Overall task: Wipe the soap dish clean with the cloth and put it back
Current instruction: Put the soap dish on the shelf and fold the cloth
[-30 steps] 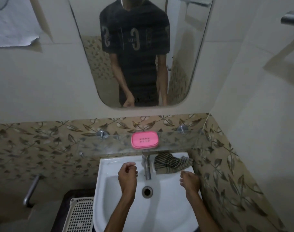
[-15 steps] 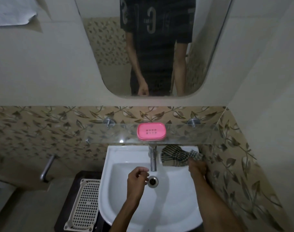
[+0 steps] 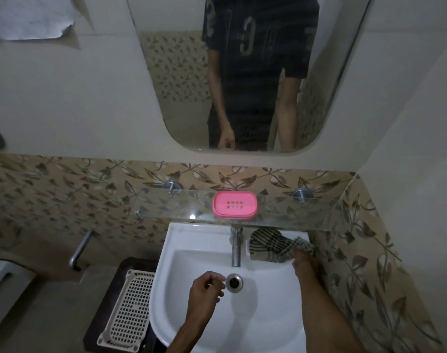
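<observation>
A pink soap dish (image 3: 234, 204) with small drain holes sits on the glass shelf (image 3: 288, 215) above the basin. A dark checked cloth (image 3: 273, 245) lies crumpled on the sink's back right corner. My right hand (image 3: 305, 262) grips the cloth's right end at the basin rim. My left hand (image 3: 204, 293) hovers over the bowl beside the drain with its fingers loosely curled, holding nothing.
The white sink (image 3: 192, 240) has a chrome tap (image 3: 235, 248) at its back and a drain (image 3: 234, 282) in the bowl. A mirror (image 3: 181, 72) hangs above. A white perforated basket (image 3: 130, 309) stands left of the sink, and a metal bar (image 3: 80, 248) juts from the left wall.
My right hand has reached from the bowl to the back right corner and taken hold of the cloth. My left hand has drawn back toward the drain.
</observation>
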